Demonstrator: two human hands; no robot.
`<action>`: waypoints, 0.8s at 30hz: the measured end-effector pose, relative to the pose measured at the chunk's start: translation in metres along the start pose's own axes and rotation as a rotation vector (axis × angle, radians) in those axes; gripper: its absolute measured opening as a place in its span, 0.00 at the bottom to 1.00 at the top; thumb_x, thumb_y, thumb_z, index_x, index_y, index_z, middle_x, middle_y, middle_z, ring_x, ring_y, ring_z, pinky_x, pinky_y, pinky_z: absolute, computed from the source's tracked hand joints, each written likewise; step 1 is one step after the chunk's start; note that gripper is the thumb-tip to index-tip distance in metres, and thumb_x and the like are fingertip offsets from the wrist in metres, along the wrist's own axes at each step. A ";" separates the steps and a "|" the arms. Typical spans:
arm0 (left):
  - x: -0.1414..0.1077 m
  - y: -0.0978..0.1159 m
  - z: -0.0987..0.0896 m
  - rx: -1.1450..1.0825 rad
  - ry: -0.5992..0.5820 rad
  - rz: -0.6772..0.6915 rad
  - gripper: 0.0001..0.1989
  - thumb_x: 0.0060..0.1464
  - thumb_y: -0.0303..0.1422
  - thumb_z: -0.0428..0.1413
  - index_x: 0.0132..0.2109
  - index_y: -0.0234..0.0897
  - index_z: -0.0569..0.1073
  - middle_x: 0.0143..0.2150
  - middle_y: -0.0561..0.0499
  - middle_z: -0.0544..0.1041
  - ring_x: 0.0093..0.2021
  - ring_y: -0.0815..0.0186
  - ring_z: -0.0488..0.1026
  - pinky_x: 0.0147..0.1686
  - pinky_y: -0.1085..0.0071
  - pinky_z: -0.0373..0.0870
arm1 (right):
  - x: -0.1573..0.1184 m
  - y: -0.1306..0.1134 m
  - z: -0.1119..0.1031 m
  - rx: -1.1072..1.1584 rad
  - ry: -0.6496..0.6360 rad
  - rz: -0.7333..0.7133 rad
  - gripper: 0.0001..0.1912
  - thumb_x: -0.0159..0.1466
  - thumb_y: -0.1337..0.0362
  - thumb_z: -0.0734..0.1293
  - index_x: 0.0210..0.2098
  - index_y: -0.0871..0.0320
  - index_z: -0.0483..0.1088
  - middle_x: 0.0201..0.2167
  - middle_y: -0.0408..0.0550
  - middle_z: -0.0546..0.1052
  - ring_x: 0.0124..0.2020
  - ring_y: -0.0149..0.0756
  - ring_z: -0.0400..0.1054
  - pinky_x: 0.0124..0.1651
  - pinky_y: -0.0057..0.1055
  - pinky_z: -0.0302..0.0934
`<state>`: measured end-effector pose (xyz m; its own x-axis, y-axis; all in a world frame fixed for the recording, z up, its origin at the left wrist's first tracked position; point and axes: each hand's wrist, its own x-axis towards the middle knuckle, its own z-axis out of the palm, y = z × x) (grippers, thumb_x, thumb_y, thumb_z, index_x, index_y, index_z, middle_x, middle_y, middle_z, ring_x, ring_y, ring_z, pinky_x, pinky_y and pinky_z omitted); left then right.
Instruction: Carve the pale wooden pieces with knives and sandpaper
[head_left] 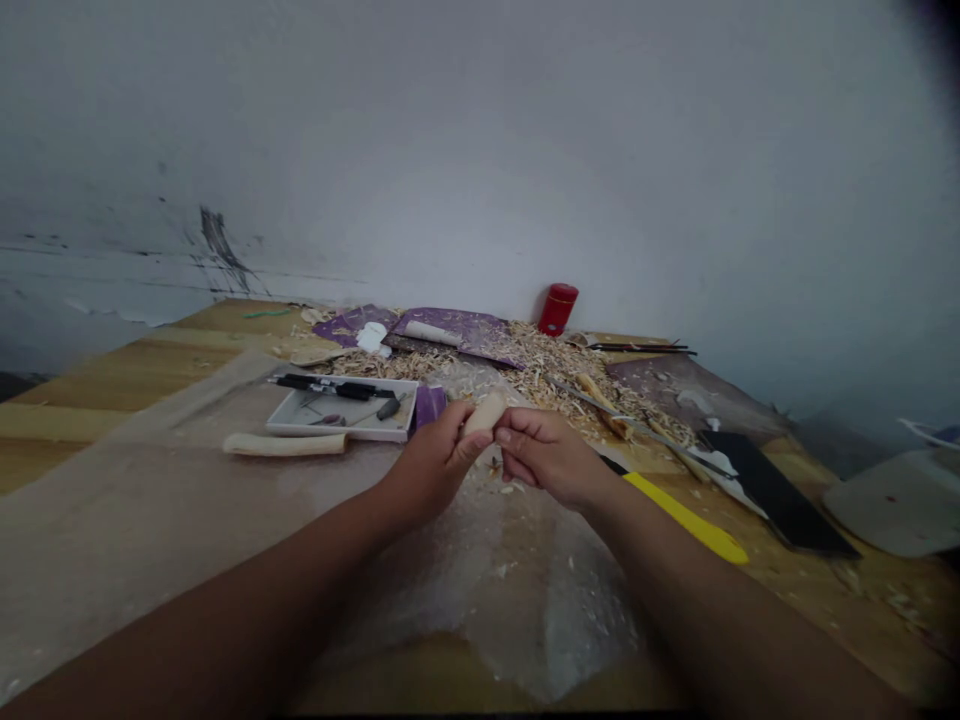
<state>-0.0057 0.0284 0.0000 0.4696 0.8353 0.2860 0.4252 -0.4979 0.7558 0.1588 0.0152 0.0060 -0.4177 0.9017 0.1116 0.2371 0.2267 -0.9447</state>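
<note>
Close to the middle of the view, my left hand (437,452) is closed round a pale, rounded wooden piece (486,412), its upper end showing above the thumb. My right hand (551,455) meets it from the right, fingers curled and pinched against the piece's near side. Whatever the right fingertips hold, if anything, is hidden. Below both hands lies a cloudy plastic sheet (420,590). A second pale wooden piece, shaped like a handle (285,445), rests on the sheet to the left. Past my right wrist lies a yellow tool handle (686,517).
A white tray (360,434) with black pen-like tools and small bits sits left of the hands. Wood shavings (551,365) heap behind, near purple sheets (469,325) and a red can (558,309). A dark flat bar (780,492) and metal strip (660,437) lie right.
</note>
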 end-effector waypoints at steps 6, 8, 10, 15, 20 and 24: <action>0.001 0.000 0.001 -0.015 0.009 -0.048 0.16 0.54 0.42 0.41 0.40 0.35 0.62 0.30 0.53 0.66 0.28 0.69 0.62 0.30 0.72 0.57 | 0.003 0.004 0.005 -0.300 0.188 -0.076 0.10 0.61 0.62 0.54 0.28 0.57 0.62 0.13 0.36 0.62 0.15 0.26 0.55 0.23 0.24 0.51; 0.001 0.000 0.002 -0.016 0.004 -0.056 0.16 0.54 0.43 0.41 0.41 0.35 0.62 0.29 0.54 0.65 0.28 0.69 0.62 0.29 0.72 0.57 | 0.003 0.004 0.006 -0.582 0.304 -0.136 0.09 0.62 0.63 0.54 0.31 0.57 0.64 0.18 0.40 0.66 0.19 0.28 0.59 0.25 0.25 0.49; 0.001 -0.001 0.002 -0.021 0.007 -0.066 0.16 0.54 0.43 0.41 0.40 0.35 0.62 0.28 0.54 0.65 0.27 0.69 0.61 0.28 0.73 0.56 | 0.003 0.003 0.005 -0.788 0.363 -0.154 0.10 0.62 0.63 0.54 0.36 0.57 0.64 0.22 0.43 0.70 0.22 0.30 0.62 0.26 0.26 0.48; 0.002 -0.003 0.003 -0.007 0.011 -0.094 0.15 0.54 0.43 0.41 0.37 0.35 0.61 0.27 0.54 0.64 0.26 0.70 0.60 0.26 0.73 0.55 | 0.001 0.000 0.005 -1.014 0.267 -0.114 0.12 0.63 0.62 0.52 0.38 0.56 0.64 0.25 0.46 0.73 0.24 0.31 0.64 0.26 0.26 0.47; 0.002 -0.006 0.004 0.011 0.023 -0.079 0.14 0.54 0.42 0.41 0.36 0.35 0.61 0.28 0.54 0.65 0.27 0.70 0.61 0.26 0.73 0.54 | 0.000 -0.003 0.003 -0.829 0.155 -0.180 0.11 0.63 0.62 0.53 0.36 0.57 0.65 0.25 0.44 0.71 0.25 0.29 0.62 0.28 0.25 0.49; 0.001 -0.004 0.001 0.004 0.027 -0.024 0.14 0.55 0.42 0.41 0.36 0.35 0.61 0.29 0.54 0.65 0.27 0.69 0.61 0.26 0.73 0.54 | 0.000 -0.001 -0.001 -0.345 0.025 -0.090 0.09 0.62 0.62 0.54 0.30 0.57 0.63 0.14 0.36 0.62 0.16 0.25 0.55 0.23 0.23 0.50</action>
<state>-0.0063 0.0308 -0.0039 0.4381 0.8530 0.2836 0.4391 -0.4783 0.7605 0.1593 0.0150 0.0072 -0.4299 0.8802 0.2010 0.4840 0.4126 -0.7717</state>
